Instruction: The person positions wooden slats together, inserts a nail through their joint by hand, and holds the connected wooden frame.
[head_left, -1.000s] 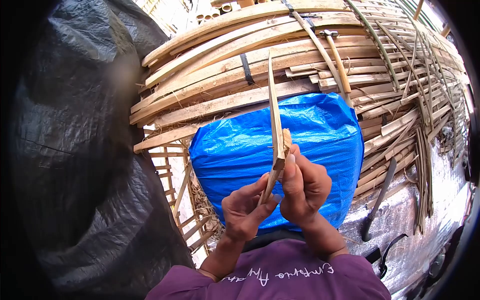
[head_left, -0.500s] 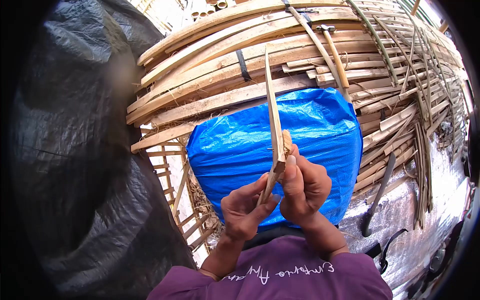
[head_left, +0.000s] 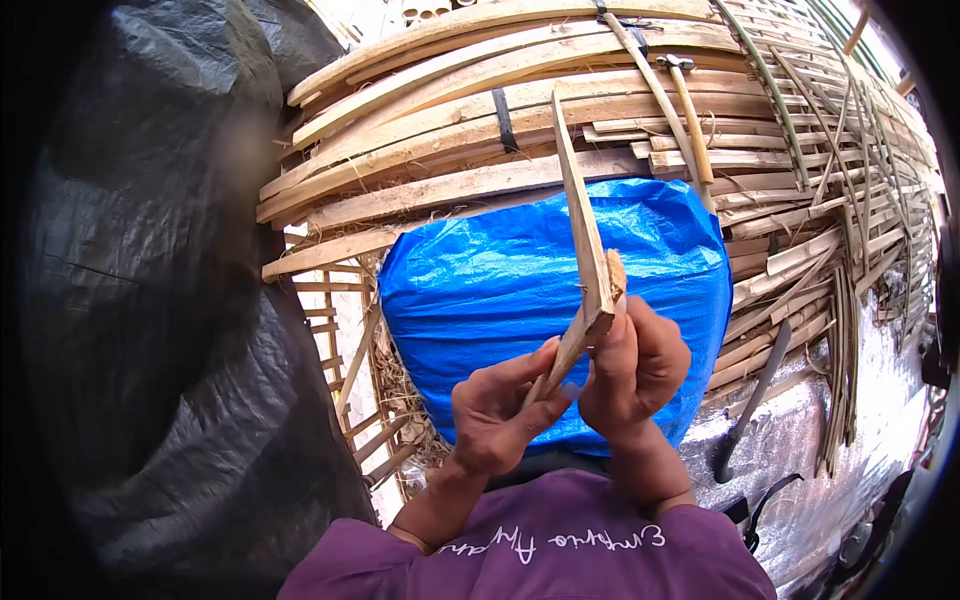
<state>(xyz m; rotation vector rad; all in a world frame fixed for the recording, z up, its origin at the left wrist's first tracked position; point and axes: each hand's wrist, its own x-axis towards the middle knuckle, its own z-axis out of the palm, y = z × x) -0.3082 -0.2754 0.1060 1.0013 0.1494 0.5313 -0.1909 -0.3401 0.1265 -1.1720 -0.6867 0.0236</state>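
Note:
A long wooden strip [head_left: 579, 210] tapers away over a blue tarp-covered bundle [head_left: 470, 290]. Its near part bends at an angle toward me; whether this is one piece or two joined, I cannot tell. My left hand [head_left: 505, 410] is closed on that near end, pinching it between thumb and fingers. Just beside the bend, my right hand [head_left: 640, 370] pinches a short wood piece [head_left: 616, 270] against the strip's right side. The right fingers partly cover this short piece.
Long timber pieces [head_left: 420, 130] lie beyond the bundle, with a hammer [head_left: 690, 125] on them. Split bamboo strips [head_left: 790, 270] are piled to the right. A long dark blade [head_left: 755, 400] rests on a silvery sheet [head_left: 800, 480]. Black tarp [head_left: 160, 330] hangs at left.
Both hands and the strip have shifted slightly right over the blue bundle, and the strip leans a little more. The view has moved slightly too. The grips look the same.

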